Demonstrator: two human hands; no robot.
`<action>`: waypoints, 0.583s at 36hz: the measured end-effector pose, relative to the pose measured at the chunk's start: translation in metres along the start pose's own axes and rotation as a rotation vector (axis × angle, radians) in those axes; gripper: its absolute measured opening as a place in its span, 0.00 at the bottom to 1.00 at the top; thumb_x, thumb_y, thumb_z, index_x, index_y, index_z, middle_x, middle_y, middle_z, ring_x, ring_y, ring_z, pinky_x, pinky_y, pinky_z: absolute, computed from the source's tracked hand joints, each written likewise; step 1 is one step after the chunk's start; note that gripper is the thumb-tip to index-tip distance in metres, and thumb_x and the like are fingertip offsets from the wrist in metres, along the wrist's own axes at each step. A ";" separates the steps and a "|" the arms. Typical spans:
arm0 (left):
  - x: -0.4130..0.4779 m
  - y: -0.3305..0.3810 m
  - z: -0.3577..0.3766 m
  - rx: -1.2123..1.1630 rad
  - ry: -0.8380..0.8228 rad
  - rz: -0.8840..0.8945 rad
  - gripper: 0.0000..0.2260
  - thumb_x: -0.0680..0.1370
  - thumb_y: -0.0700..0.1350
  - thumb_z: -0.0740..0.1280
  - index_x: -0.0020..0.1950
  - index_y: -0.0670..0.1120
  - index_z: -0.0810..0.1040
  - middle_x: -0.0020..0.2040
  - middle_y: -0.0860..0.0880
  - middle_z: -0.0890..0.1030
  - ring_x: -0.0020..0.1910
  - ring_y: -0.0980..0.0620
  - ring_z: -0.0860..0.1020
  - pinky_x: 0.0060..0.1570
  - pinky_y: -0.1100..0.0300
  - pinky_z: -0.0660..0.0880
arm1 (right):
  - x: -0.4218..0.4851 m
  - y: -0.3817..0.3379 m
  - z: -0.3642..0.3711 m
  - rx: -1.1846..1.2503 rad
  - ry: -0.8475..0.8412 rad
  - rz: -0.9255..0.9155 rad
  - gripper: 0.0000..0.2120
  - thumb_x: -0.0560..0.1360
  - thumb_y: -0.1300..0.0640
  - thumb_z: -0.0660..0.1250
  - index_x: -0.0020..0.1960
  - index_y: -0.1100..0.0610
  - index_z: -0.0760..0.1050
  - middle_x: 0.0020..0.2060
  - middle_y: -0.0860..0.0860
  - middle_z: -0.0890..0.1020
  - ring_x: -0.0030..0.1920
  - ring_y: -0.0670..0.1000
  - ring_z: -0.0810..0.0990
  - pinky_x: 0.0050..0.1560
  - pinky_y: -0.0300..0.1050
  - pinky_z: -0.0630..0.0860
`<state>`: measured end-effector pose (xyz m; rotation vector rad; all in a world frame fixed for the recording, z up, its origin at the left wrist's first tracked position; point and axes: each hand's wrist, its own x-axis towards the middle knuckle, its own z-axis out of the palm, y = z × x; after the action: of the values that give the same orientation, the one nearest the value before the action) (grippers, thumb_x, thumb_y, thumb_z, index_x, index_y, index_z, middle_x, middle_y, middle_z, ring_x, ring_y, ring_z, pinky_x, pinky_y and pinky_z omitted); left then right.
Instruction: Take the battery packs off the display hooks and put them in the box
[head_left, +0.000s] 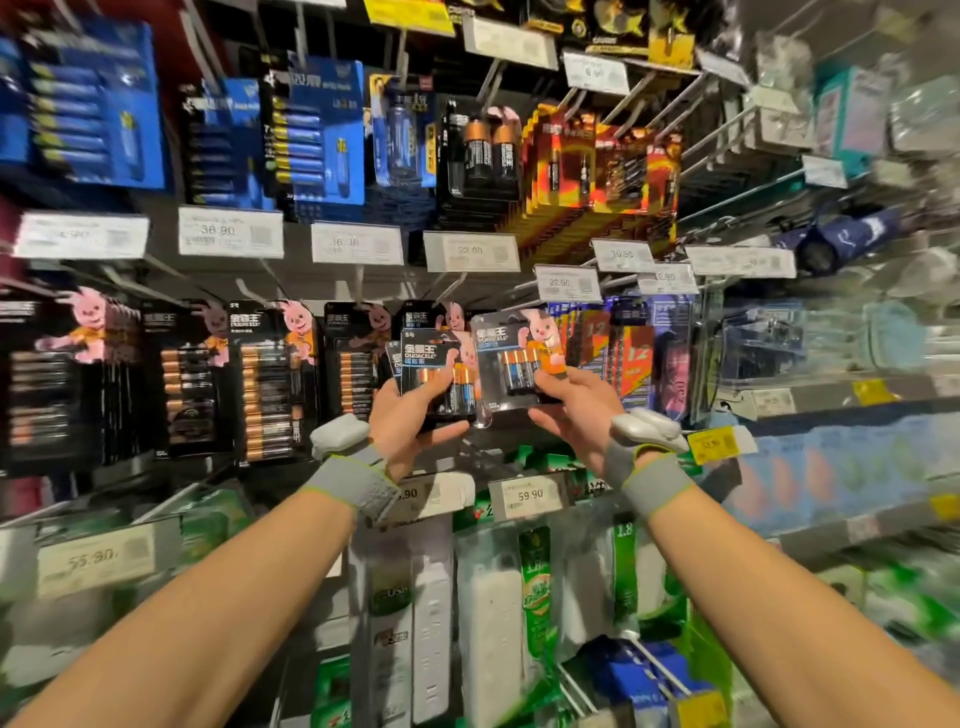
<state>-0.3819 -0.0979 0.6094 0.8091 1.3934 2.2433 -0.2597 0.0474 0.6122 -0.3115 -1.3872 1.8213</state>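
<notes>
Head view — left hand (406, 415) grips battery packs (429, 358), right hand (576, 410) grips single pack (506, 351).

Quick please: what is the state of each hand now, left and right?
Left hand: closed, holding a stack of battery packs.
Right hand: closed, holding a single battery pack.

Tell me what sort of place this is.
Most likely a supermarket or shop aisle: carded battery packs hang in rows, printed price tags sit between the rows, and packaged power strips hang below.
</notes>
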 end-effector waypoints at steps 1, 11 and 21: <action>-0.002 -0.001 0.002 0.013 -0.009 0.005 0.11 0.76 0.44 0.73 0.56 0.45 0.76 0.56 0.44 0.82 0.51 0.47 0.83 0.39 0.52 0.83 | -0.002 -0.001 -0.004 0.011 0.013 -0.013 0.16 0.75 0.61 0.70 0.61 0.64 0.73 0.59 0.56 0.77 0.51 0.51 0.77 0.34 0.38 0.80; 0.002 -0.004 0.004 0.015 -0.021 0.032 0.13 0.77 0.45 0.71 0.61 0.46 0.78 0.56 0.44 0.84 0.52 0.46 0.83 0.37 0.54 0.82 | 0.008 -0.017 -0.018 0.013 0.124 -0.072 0.17 0.73 0.59 0.72 0.59 0.61 0.72 0.62 0.59 0.74 0.50 0.53 0.78 0.35 0.38 0.79; 0.015 -0.006 0.013 0.017 -0.042 0.052 0.16 0.77 0.47 0.71 0.64 0.47 0.77 0.56 0.45 0.84 0.52 0.46 0.83 0.38 0.55 0.82 | 0.016 -0.021 -0.010 0.052 0.153 -0.061 0.30 0.76 0.62 0.69 0.74 0.60 0.60 0.68 0.57 0.69 0.57 0.55 0.76 0.36 0.40 0.80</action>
<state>-0.3854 -0.0780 0.6129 0.9020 1.3895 2.2426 -0.2546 0.0667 0.6315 -0.3692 -1.2296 1.7430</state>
